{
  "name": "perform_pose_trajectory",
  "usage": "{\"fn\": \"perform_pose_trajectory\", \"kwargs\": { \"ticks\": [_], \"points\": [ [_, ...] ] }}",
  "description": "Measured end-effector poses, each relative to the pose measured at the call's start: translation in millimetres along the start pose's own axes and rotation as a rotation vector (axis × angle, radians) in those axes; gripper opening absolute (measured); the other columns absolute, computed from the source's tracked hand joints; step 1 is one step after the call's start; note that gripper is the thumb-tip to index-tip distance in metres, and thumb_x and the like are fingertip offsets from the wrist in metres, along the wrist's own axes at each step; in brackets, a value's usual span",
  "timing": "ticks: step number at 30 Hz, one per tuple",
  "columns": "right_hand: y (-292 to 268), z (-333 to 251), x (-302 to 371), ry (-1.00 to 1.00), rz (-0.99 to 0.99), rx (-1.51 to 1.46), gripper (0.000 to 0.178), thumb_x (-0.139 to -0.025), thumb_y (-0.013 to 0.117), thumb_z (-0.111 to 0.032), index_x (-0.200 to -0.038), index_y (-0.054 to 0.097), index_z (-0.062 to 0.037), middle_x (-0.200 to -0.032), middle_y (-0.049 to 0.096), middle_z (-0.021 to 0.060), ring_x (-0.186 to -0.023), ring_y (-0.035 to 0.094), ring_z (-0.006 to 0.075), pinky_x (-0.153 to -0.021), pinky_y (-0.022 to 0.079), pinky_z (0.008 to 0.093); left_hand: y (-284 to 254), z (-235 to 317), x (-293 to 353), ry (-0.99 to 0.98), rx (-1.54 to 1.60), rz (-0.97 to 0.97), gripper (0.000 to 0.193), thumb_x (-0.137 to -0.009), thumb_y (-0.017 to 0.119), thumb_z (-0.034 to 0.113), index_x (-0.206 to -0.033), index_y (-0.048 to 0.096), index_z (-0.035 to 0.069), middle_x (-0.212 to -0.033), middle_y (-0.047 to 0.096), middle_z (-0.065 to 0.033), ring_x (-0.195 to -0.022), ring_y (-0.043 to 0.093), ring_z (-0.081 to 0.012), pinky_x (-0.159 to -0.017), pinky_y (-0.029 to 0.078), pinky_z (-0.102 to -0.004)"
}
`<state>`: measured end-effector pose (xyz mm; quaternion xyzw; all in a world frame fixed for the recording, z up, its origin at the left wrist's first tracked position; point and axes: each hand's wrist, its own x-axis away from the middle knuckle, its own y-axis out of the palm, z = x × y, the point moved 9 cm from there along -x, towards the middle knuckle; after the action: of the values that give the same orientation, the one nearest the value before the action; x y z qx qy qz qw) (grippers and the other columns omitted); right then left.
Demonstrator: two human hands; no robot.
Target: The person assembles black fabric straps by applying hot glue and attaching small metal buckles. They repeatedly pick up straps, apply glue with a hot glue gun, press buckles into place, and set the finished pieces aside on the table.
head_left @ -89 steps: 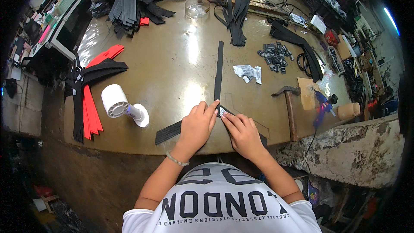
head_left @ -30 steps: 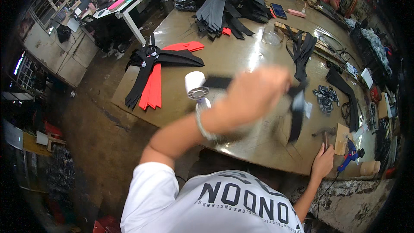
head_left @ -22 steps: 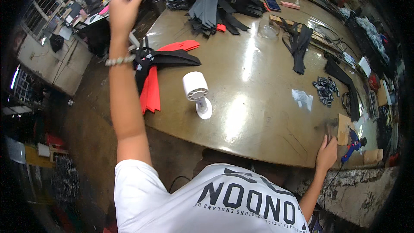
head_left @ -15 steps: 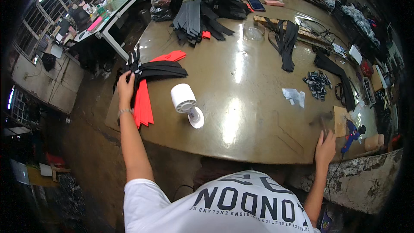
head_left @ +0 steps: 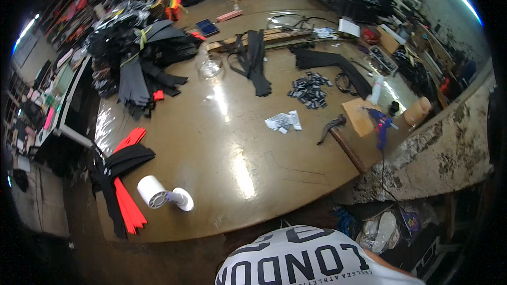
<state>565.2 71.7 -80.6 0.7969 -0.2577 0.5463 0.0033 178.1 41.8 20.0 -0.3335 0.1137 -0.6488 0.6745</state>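
Neither of my hands shows in the head view; only a bit of my right arm (head_left: 388, 265) appears beside my white shirt (head_left: 301, 256) at the lower edge. At the table's right front edge lies a claw hammer (head_left: 346, 148) with a wooden handle. Black fabric strips (head_left: 129, 159) and red strips (head_left: 127, 203) lie crossed in a pile at the left corner. A white handheld fan (head_left: 153, 191) rests near them. Small black pieces (head_left: 310, 91) are heaped at the right middle, with white paper slips (head_left: 283, 121) in front.
A blue glue gun (head_left: 381, 126) lies by a brown cardboard piece (head_left: 359, 117), its cord hanging over the edge. A tan roll (head_left: 417, 111) is beside it. Bundled dark strips (head_left: 134, 82) fill the far left. A clear plastic container (head_left: 211, 68) and a phone (head_left: 207, 27) are farther back.
My view has turned to the right. My left hand has left the strips, and my right hand has left the hammer's handle; both are now out of the picture.
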Motion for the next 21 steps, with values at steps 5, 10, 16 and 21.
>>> {"fn": "perform_pose_trajectory", "kwargs": {
  "ticks": [5,10,16,21],
  "points": [
    [23,13,-33,-0.071,-0.034,0.041,0.049,-0.099,0.05,-0.045,-0.123,0.061,-0.0032,-0.117,0.06,0.0277,-0.106,0.06,0.0377,-0.085,0.051,0.0444,32,6,-37,0.088,-0.066,0.102,0.018,-0.093,0.063,0.019,-0.1,0.068,0.003,-0.106,0.068,-0.0125,-0.106,0.062,-0.0209,-0.094,0.048,-0.0374],
    [37,13,-52,-0.114,-0.075,0.087,0.05,-0.099,0.049,-0.046,-0.122,0.061,-0.0031,-0.114,0.061,0.0268,-0.103,0.061,0.037,-0.084,0.051,0.0444,39,13,-49,0.109,-0.114,0.146,0.018,-0.093,0.063,0.019,-0.101,0.068,0.004,-0.106,0.068,-0.0123,-0.104,0.062,-0.0207,-0.093,0.048,-0.0371],
    [42,11,-64,-0.141,-0.109,0.117,0.052,-0.099,0.048,-0.048,-0.122,0.062,-0.0029,-0.11,0.062,0.0257,-0.1,0.062,0.0363,-0.082,0.052,0.0444,35,10,-57,0.097,-0.144,0.171,0.018,-0.093,0.063,0.019,-0.102,0.068,0.004,-0.106,0.068,-0.0121,-0.103,0.063,-0.0205,-0.091,0.049,-0.0367],
    [39,16,-65,-0.16,-0.117,0.122,0.053,-0.099,0.047,-0.049,-0.121,0.062,-0.0027,-0.107,0.063,0.0248,-0.097,0.063,0.0357,-0.081,0.052,0.0444,39,10,-58,0.075,-0.165,0.183,0.019,-0.093,0.063,0.019,-0.103,0.068,0.004,-0.105,0.069,-0.0119,-0.101,0.063,-0.0204,-0.09,0.049,-0.0363]
  ]
}}
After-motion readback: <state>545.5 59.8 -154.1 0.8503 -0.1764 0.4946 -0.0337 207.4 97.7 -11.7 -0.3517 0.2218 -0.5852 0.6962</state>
